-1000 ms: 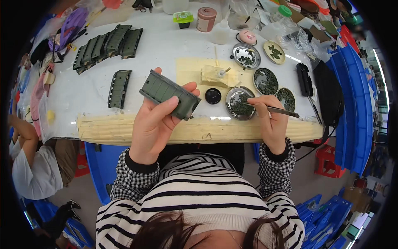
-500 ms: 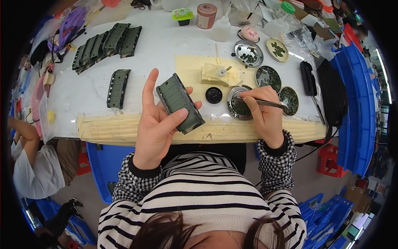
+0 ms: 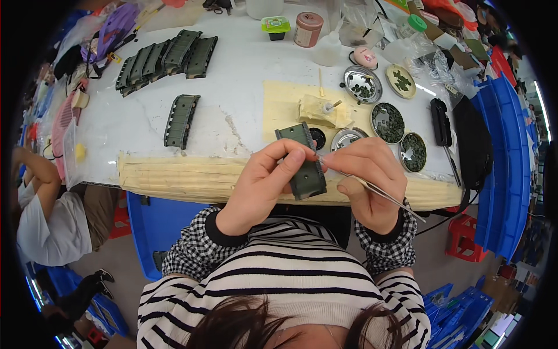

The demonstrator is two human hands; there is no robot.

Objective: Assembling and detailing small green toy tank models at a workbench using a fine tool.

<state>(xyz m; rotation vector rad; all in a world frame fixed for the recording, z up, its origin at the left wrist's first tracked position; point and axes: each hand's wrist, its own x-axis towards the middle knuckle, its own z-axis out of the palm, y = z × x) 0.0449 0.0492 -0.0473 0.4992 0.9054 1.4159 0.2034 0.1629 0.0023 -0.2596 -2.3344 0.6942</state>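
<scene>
**Tweezers meet a green plastic part at the table's near edge**

The left hand (image 3: 261, 186) is closed around a dark green, oblong plastic model part (image 3: 303, 163), thumb and fingers gripping its left side and holding it tilted above the pale foam strip (image 3: 174, 177) that lines the near edge of the white worktable (image 3: 232, 104). The right hand (image 3: 369, 183) is pinched shut on thin metal tweezers (image 3: 372, 189), whose tips touch the upper right side of the green part while the handles trail toward the person's right. Just beyond the part, further onto the table, lie a small black disc (image 3: 318, 138) and a round metal dish (image 3: 346, 138); more round dishes of small green pieces (image 3: 387, 122) sit beyond the right hand. A single green part (image 3: 181, 121) lies on the table well to the left, with a row of similar ones (image 3: 165, 58) at the far left
</scene>
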